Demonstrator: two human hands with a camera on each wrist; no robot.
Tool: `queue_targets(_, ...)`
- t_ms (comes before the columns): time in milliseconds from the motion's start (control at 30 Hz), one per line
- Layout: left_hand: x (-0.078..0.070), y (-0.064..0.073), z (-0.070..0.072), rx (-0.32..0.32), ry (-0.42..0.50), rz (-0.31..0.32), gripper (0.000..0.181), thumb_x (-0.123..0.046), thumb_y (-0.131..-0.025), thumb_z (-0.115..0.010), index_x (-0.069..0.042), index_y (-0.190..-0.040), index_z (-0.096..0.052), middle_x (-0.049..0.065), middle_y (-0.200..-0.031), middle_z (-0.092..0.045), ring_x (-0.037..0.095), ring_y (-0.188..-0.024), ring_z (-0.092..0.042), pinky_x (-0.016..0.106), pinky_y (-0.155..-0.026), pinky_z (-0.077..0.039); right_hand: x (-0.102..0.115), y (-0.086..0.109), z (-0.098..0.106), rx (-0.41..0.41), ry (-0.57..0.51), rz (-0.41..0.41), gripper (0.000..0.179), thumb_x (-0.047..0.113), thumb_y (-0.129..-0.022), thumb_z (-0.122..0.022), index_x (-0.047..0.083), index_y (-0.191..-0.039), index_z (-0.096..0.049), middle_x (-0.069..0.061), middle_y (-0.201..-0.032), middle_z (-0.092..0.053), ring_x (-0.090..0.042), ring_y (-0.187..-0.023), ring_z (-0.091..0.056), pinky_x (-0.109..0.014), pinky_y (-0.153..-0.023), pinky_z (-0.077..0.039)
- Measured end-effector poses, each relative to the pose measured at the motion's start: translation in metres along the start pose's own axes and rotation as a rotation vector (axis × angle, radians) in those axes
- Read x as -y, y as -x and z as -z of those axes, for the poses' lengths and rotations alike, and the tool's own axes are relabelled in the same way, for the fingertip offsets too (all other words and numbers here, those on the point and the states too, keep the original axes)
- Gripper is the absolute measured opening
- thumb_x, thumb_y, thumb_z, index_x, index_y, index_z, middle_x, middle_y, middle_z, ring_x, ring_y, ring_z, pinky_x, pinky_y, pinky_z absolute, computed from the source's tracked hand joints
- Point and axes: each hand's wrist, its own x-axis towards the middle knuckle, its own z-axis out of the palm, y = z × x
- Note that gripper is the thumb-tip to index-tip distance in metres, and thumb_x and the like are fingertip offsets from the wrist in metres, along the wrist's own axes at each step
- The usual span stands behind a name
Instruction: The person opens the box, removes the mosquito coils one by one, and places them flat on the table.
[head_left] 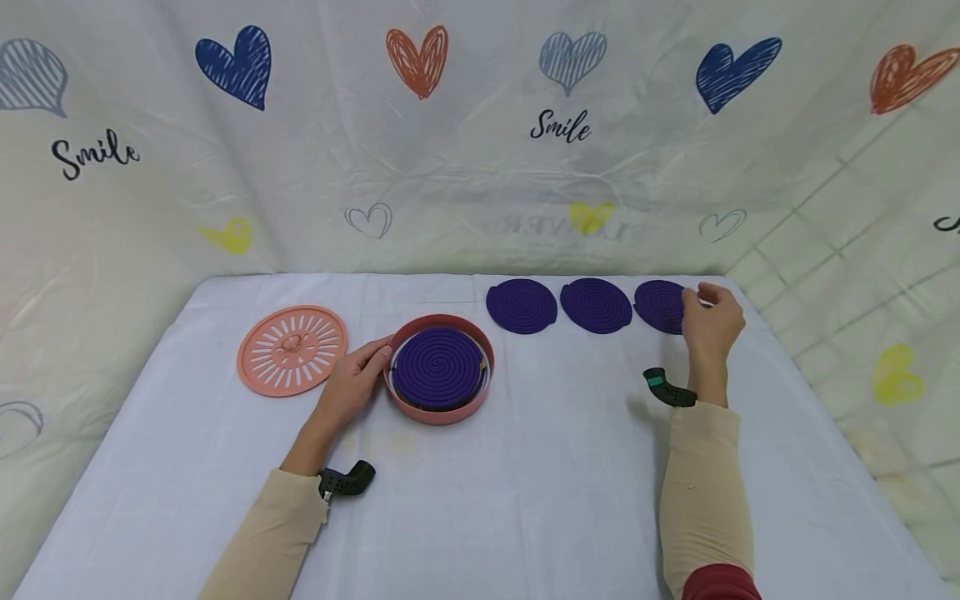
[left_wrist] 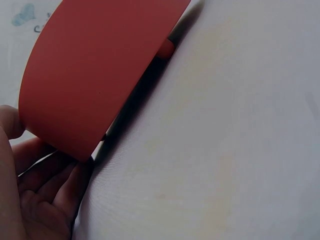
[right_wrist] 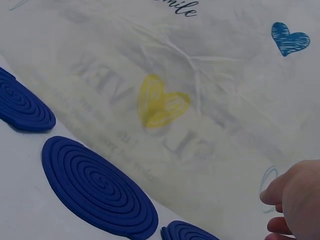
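A round salmon-red mosquito coil holder (head_left: 438, 417) stands on the white cloth, tilted in the left wrist view. Inside it lies a dark purple mosquito coil (head_left: 438, 367). My left hand (head_left: 356, 375) grips the holder's left side, thumb at the rim and fingers low against the wall. Three more flat coils form a row along the back: a left one (head_left: 522, 306), a middle one (head_left: 596, 306) and a right one (head_left: 660, 306). My right hand (head_left: 712, 325) is at the right coil's outer edge, fingers loosely bent and overlapping it; that coil lies flat.
A salmon slotted lid (head_left: 292, 350) with a small central knob lies left of the holder. Behind the table's far edge hangs a pale curtain (head_left: 465, 183) printed with hearts and words. Each wrist carries a dark camera mount (head_left: 347, 479).
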Motion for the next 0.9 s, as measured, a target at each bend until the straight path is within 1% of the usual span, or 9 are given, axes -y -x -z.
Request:
queue_targets(167, 0.001, 0.000, 0.000, 0.005, -0.009, 0.000, 0.051, -0.049, -0.104, -0.046, -0.018, -0.143, -0.058, 0.006, -0.142, -0.061, 0.025, -0.140, -0.051, 0.050, -0.117, -0.040, 0.003, -0.001, 0.001, 0.016, -0.014, -0.005, 0.045, 0.035, -0.095, -0.057, 0.010, -0.132, -0.064, -0.004, -0.122, -0.064, -0.004, -0.098, -0.055, -0.014, -0.079, -0.043)
queue_targets(500, 0.000, 0.000, 0.000, 0.005, 0.000, 0.000, 0.050, -0.048, -0.104, -0.047, -0.017, -0.142, -0.059, 0.007, -0.141, -0.062, 0.025, -0.139, -0.052, 0.050, -0.117, -0.040, 0.007, 0.000, 0.002, 0.018, -0.015, -0.003, 0.045, 0.036, -0.095, -0.056, 0.010, -0.132, -0.065, -0.002, -0.118, -0.064, 0.000, -0.094, -0.052, -0.012, -0.078, -0.042)
queue_targets(733, 0.001, -0.001, 0.000, 0.006, 0.007, -0.003, 0.051, -0.049, -0.104, -0.047, -0.018, -0.142, -0.059, 0.006, -0.141, -0.062, 0.025, -0.139, -0.052, 0.050, -0.117, -0.041, 0.011, 0.005, 0.003, -0.009, -0.028, 0.030, 0.042, 0.034, -0.095, -0.058, 0.008, -0.127, -0.068, 0.006, -0.104, -0.062, 0.005, -0.085, -0.049, -0.011, -0.074, -0.041)
queue_targets(800, 0.001, 0.000, 0.000, 0.007, 0.008, -0.001, 0.051, -0.049, -0.104, -0.047, -0.018, -0.142, -0.059, 0.006, -0.141, -0.062, 0.025, -0.139, -0.052, 0.050, -0.116, -0.041, 0.013, 0.006, 0.004, -0.006, -0.026, 0.028, 0.042, 0.034, -0.096, -0.058, 0.009, -0.127, -0.068, 0.005, -0.105, -0.062, 0.005, -0.086, -0.050, -0.011, -0.074, -0.041)
queue_targets(900, 0.001, 0.000, 0.000, 0.008, 0.009, 0.000, 0.051, -0.050, -0.104, -0.047, -0.018, -0.142, -0.059, 0.006, -0.141, -0.062, 0.025, -0.139, -0.051, 0.050, -0.116, -0.041, 0.015, 0.007, 0.005, 0.005, -0.025, 0.021, 0.043, 0.035, -0.096, -0.057, 0.010, -0.129, -0.067, 0.000, -0.112, -0.064, 0.002, -0.089, -0.051, -0.011, -0.074, -0.041)
